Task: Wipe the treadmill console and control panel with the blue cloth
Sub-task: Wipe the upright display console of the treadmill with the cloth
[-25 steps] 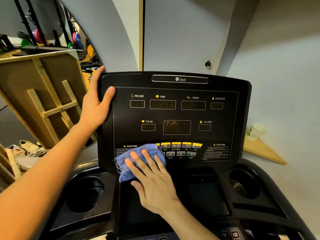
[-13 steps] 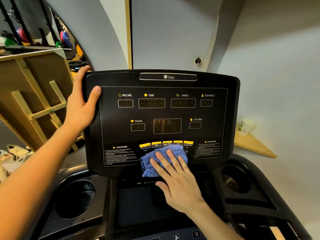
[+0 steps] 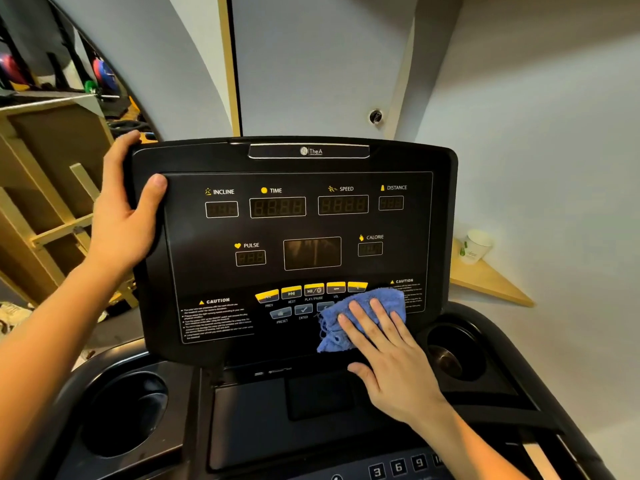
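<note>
The black treadmill console [image 3: 298, 168] stands upright in front of me, with dark displays and a row of yellow buttons [image 3: 313, 289] low on its face. My right hand [image 3: 388, 355] presses the crumpled blue cloth [image 3: 367, 306] flat against the panel's lower right, covering the right end of the button rows and the edge of the right caution text. My left hand [image 3: 121, 216] grips the console's upper left edge, thumb on the front face. Below lies the flat control deck [image 3: 277, 410] with number keys [image 3: 398, 467].
Round cup holders sit at the left [image 3: 124, 410] and right [image 3: 453, 351] of the deck. A paper cup [image 3: 474, 245] stands on a wooden corner shelf [image 3: 491, 282] to the right. A wooden frame [image 3: 52, 202] and weight rack fill the left side.
My right hand has slid the blue cloth rightward along the bottom of the panel, from the left caution text past the buttons to the right side. My left hand keeps its grip.
</note>
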### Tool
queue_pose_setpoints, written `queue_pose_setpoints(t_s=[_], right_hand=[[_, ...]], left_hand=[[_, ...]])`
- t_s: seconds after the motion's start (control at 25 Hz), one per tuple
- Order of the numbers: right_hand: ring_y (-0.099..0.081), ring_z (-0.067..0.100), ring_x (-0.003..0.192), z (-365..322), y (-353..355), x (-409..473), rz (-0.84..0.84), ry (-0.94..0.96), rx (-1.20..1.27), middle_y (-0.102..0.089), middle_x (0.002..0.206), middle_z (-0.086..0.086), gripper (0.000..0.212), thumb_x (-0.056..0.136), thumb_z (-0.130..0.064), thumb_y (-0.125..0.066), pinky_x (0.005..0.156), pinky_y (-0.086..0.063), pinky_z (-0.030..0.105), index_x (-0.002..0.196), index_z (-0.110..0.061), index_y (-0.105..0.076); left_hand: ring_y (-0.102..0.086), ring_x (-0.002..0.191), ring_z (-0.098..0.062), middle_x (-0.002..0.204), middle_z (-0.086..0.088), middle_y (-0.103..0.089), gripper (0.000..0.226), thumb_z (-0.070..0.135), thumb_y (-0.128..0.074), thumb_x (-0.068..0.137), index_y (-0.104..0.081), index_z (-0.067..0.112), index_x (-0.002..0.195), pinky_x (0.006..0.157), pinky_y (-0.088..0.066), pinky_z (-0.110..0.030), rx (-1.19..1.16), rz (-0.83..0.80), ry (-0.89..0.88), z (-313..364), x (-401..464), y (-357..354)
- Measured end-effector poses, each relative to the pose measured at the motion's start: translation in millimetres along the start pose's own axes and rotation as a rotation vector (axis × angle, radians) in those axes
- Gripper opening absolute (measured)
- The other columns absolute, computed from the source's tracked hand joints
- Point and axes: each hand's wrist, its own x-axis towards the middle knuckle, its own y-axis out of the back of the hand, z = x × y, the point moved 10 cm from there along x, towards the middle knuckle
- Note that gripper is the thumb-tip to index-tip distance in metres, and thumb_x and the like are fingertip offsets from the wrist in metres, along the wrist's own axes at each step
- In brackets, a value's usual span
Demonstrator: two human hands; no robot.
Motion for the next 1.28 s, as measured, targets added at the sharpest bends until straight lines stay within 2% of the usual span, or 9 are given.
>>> queue_pose_setpoints(t_s=[0.12,0.28,0.4,0.64,0.76,1.08,1.12,1.2,1.28], right_hand=[[-0.004,0.023,0.158,14,-1,-5,0.008,-0.033,0.002,-0.007,0.171,-0.005,0.07,0.102,-0.056,-0.036,0.124,-0.015,0.046,0.163,-0.03,-0.011],[-0.004,0.023,0.158,33,-6,-13,0.018,-0.101,-0.002,-0.008,0.171,-0.003,0.072,0.1,-0.055,-0.037,0.122,-0.018,0.049,0.162,-0.027,-0.014],[-0.007,0.025,0.158,48,-8,-19,0.034,-0.159,-0.01,-0.009,0.171,0.0,0.073,0.099,-0.055,-0.036,0.123,-0.017,0.049,0.162,-0.024,-0.016],[-0.004,0.028,0.158,67,-8,-16,0.094,-0.249,0.007,0.001,0.172,0.001,0.067,0.104,-0.049,-0.025,0.124,-0.012,0.047,0.163,-0.022,-0.005],[-0.001,0.029,0.158,72,-9,-9,0.117,-0.272,0.014,0.004,0.172,-0.001,0.062,0.107,-0.05,-0.011,0.125,-0.006,0.047,0.163,-0.023,-0.003],[0.001,0.035,0.157,95,40,50,0.303,-0.33,0.028,0.001,0.171,0.008,0.06,0.108,-0.04,-0.014,0.125,-0.007,0.056,0.163,-0.021,0.0],[0.002,0.036,0.157,97,48,59,0.324,-0.337,0.024,0.001,0.17,0.009,0.061,0.108,-0.04,-0.016,0.125,-0.007,0.058,0.163,-0.02,0.0],[0.008,0.036,0.156,103,67,78,0.359,-0.358,0.041,0.005,0.17,0.008,0.066,0.104,-0.039,-0.022,0.125,-0.005,0.059,0.162,-0.023,0.006],[0.015,0.034,0.156,106,88,98,0.374,-0.366,0.085,0.01,0.17,0.006,0.068,0.102,-0.041,-0.021,0.125,0.0,0.058,0.161,-0.028,0.01]], left_hand=[[-0.045,0.116,0.02,0.128,0.046,-0.041,0.052,0.031,-0.049,0.102,-0.029,0.031,0.15,0.097,-0.037,-0.003,0.003,0.015,-0.013,-1,1,2],[-0.046,0.123,0.009,0.138,0.024,-0.045,0.053,0.031,-0.05,0.102,-0.029,0.031,0.151,0.102,-0.038,-0.009,-0.016,0.036,-0.035,-8,3,1],[-0.046,0.133,-0.005,0.148,0.005,-0.044,0.055,0.028,-0.052,0.101,-0.03,0.027,0.152,0.11,-0.039,-0.024,-0.025,0.049,-0.072,-16,8,0],[-0.043,0.139,-0.018,0.154,-0.001,-0.041,0.058,0.032,-0.052,0.099,-0.031,0.026,0.152,0.114,-0.035,-0.03,-0.069,0.066,-0.101,-36,15,0],[-0.043,0.139,-0.014,0.152,0.006,-0.044,0.06,0.032,-0.053,0.099,-0.03,0.024,0.153,0.115,-0.035,-0.029,-0.075,0.079,-0.077,-32,13,1],[-0.035,0.129,0.011,0.135,0.05,-0.035,0.059,0.03,-0.046,0.103,-0.019,0.045,0.153,0.1,-0.026,0.003,0.058,0.053,0.017,-4,-9,1],[-0.034,0.131,0.012,0.138,0.05,-0.032,0.06,0.03,-0.045,0.103,-0.017,0.044,0.154,0.102,-0.024,0.003,0.064,0.05,0.008,-3,-14,1],[-0.032,0.139,0.005,0.151,0.036,-0.027,0.063,0.034,-0.042,0.101,-0.013,0.038,0.157,0.108,-0.022,-0.002,0.075,0.045,0.01,-6,-25,0],[-0.029,0.139,0.011,0.15,0.038,-0.024,0.065,0.035,-0.039,0.1,-0.011,0.034,0.159,0.107,-0.02,0.0,0.075,0.035,0.045,-13,-35,-3]])
